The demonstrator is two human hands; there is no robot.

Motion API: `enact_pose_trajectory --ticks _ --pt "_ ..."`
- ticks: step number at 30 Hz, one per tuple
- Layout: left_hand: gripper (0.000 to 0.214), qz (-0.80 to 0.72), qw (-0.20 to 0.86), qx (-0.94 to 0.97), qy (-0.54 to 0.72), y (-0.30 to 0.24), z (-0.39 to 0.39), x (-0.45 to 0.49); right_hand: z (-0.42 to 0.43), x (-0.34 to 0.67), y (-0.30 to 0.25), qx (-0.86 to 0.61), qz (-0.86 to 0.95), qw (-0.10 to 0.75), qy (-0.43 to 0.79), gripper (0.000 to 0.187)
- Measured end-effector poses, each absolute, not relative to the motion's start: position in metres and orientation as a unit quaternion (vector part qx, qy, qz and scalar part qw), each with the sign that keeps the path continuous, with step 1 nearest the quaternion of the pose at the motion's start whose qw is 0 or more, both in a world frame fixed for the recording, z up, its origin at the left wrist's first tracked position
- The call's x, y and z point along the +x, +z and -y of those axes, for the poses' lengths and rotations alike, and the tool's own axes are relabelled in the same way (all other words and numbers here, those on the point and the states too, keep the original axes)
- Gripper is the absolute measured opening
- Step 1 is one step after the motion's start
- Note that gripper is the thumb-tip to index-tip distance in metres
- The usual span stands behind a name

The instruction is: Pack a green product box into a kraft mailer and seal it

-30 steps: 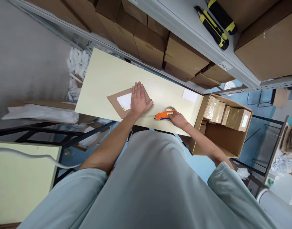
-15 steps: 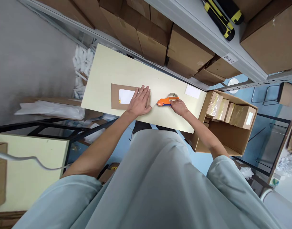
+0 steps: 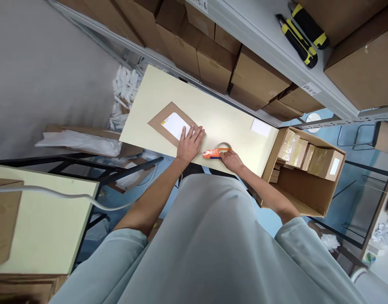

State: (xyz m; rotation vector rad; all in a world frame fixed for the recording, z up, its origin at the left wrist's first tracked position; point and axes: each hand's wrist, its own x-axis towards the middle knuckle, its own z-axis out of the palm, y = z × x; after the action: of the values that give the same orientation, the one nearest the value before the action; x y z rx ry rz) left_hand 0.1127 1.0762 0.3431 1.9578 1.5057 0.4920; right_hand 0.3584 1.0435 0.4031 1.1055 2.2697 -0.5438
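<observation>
On the cream table lies a flat brown cardboard box, turned at an angle, with a white label on its top. My left hand rests on the box's right corner, palm down, fingers stretched out, covering that corner and part of the label. My right hand is wrapped round the handle of an orange tape dispenser, near the table's front edge. A roll of clear tape sits on the dispenser. The dispenser's head points left, close to my left hand.
A white paper lies at the table's right end. Beside it stands an open carton with several small boxes inside. Behind, a metal shelf holds cartons and two yellow-black utility knives. A second table stands at left.
The cardboard box has turned clockwise from lying square to a slanted position under my left hand. My right hand has shifted slightly left and toward me with the tape dispenser. The camera view has shifted.
</observation>
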Motion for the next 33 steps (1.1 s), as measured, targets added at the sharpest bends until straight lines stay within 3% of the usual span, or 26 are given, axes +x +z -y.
enact_pose_trajectory --ticks 10,17,22,33 --pt "0.059 -0.515 0.301 0.779 0.195 0.331 -1.069 0.101 -1.071 0.476 0.446 0.472 -0.800 0.335 -0.160 0.040" --pt "0.058 -0.456 0.297 0.822 0.169 0.322 -1.065 0.091 -1.146 0.415 0.426 0.499 -0.800 0.300 -0.147 0.047" --pt "0.058 -0.467 0.291 0.814 0.187 0.319 -1.065 0.093 -1.159 0.387 0.432 0.507 -0.797 0.294 -0.149 0.064" --pt "0.061 -0.389 0.304 0.855 0.158 0.323 -1.063 0.057 -1.143 0.375 0.434 0.455 -0.836 0.274 -0.136 0.046"
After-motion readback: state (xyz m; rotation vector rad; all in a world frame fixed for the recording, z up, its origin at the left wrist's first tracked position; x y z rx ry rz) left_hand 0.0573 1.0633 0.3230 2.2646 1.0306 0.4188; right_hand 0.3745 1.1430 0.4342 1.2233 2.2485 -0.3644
